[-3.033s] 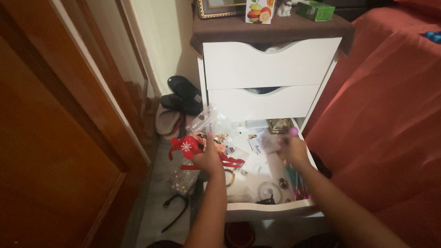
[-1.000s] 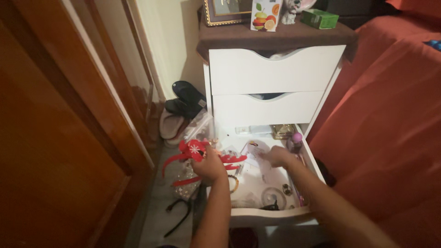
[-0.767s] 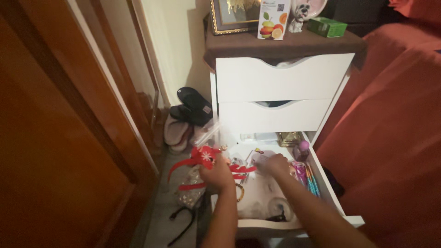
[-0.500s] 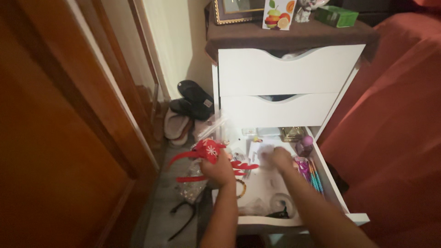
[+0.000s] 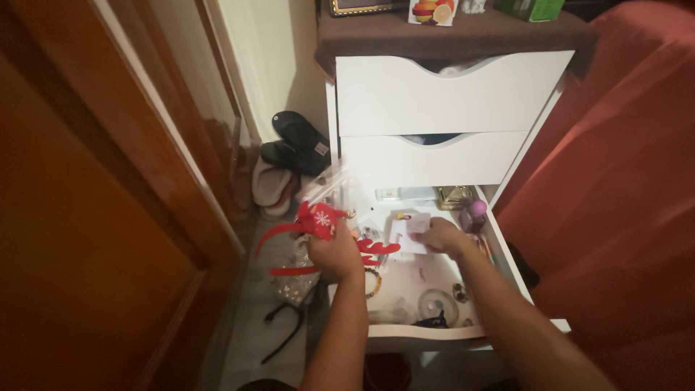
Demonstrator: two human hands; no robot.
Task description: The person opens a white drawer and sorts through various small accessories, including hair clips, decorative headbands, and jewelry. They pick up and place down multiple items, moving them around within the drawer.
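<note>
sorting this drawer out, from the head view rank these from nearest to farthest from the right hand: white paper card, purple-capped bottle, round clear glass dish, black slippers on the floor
1. White paper card: touching the right hand, in the open drawer.
2. Purple-capped bottle: at the drawer's right back corner.
3. Round clear glass dish: near the drawer's front.
4. Black slippers: on the floor, left of the white nightstand.

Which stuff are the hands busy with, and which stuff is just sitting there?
In use:
- left hand gripping a red headband and a clear bag
- right hand on a white paper
- open bottom drawer

Just lying about:
- black slippers on the floor
- purple-capped bottle
- beaded bracelet
- green box on top
</note>
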